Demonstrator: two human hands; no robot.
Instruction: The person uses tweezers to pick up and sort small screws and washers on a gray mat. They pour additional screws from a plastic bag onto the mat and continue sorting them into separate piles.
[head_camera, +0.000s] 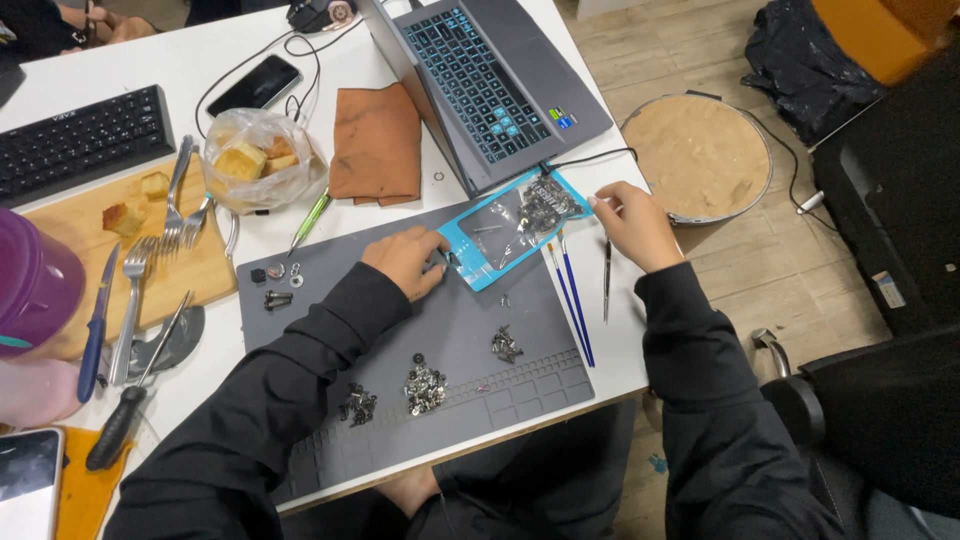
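Hands (405, 262) (632, 222) pinched on glossy clear-and-blue packet (512, 222) of small dark screws; matte grey mat (470, 340) beneath

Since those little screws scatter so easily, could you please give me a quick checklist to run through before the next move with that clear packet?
1. Packet held at both ends: ok. The left hand presses the near corner of the clear blue-edged packet; the right hand pinches its far end.
2. Packet over the work surface: ok, it lies mostly on the grey mat.
3. Packet opening sealed: cannot tell.
4. Loose screw piles away from the hands: ok, they sit nearer the mat's front edge.
5. Laptop cable free of the packet: not ok, it runs right beside the packet's far end.
6. Thin brushes out of the way: ok, beside the packet.
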